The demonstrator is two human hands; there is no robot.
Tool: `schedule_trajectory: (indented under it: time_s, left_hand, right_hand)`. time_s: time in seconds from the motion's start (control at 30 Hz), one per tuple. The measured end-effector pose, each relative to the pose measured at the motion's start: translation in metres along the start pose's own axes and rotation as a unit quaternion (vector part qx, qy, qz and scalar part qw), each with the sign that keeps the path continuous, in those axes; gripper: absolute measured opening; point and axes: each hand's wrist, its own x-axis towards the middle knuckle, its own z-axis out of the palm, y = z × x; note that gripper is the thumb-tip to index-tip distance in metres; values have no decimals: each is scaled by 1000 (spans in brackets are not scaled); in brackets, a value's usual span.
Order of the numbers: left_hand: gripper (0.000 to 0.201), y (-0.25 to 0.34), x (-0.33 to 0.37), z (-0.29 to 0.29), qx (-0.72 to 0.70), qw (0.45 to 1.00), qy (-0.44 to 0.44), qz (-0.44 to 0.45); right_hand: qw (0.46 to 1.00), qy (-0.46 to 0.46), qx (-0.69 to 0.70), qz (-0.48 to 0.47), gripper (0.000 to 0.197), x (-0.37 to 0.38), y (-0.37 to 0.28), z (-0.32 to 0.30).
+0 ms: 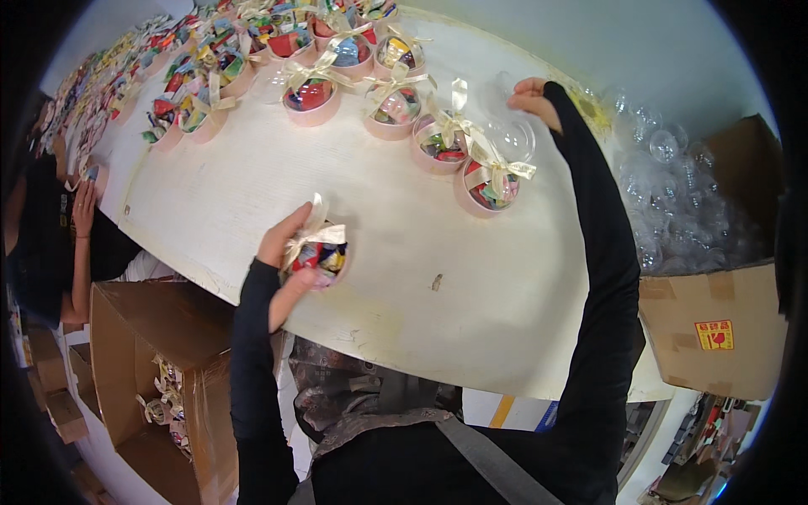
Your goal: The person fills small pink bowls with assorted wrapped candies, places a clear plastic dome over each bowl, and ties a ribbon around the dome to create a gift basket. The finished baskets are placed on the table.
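My left hand (pixel 286 257) is wrapped round a small pink round candy box (pixel 330 268) near the table's front edge. Colourful wrapped pieces fill it, and a cream ribbon bow (pixel 316 236) is tied at its top. Far to the right, my right hand (pixel 534 103) reaches over the table with its fingers pinched together. At its fingertips is the faint outline of a clear plastic dome lid (pixel 503 87). Another clear dome (pixel 515 141) lies just below that hand, beside a filled pink box with a bow (pixel 490 187).
Several ribboned pink boxes (pixel 311 103) line the white table (pixel 227 185) toward the back. Small wrapped pieces (pixel 126 63) are heaped at the far left. A cardboard carton (pixel 715 295) of clear domes (pixel 673 194) stands right. Another carton (pixel 160 337) and a co-worker's hand (pixel 84 206) are left.
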Motion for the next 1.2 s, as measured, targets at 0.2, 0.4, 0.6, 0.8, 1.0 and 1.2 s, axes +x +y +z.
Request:
schedule_trajectory:
  time_s: [0.2, 0.4, 0.6, 0.8, 1.0, 1.2]
  left_hand:
    - [64, 2, -27, 17, 96, 991, 75, 62]
    - [63, -5, -55, 16, 29, 991, 131, 14]
    - [56, -3, -56, 12, 114, 955, 262, 85]
    - [62, 32, -28, 31, 147, 930, 262, 212]
    - [100, 44, 44, 58, 65, 956, 90, 272]
    - [74, 58, 12, 42, 118, 977, 80, 161]
  right_hand:
    - [961, 58, -232, -136, 29, -11, 7, 33]
    - [976, 60, -195, -77, 17, -11, -24, 40]
    - [974, 147, -160, -63, 23, -10, -6, 22]
    - [939, 176, 217, -201, 16, -82, -76, 45]
    - [915, -122, 351, -159, 20, -199, -154, 135]
    - [890, -90, 438, -90, 17, -197, -114, 133]
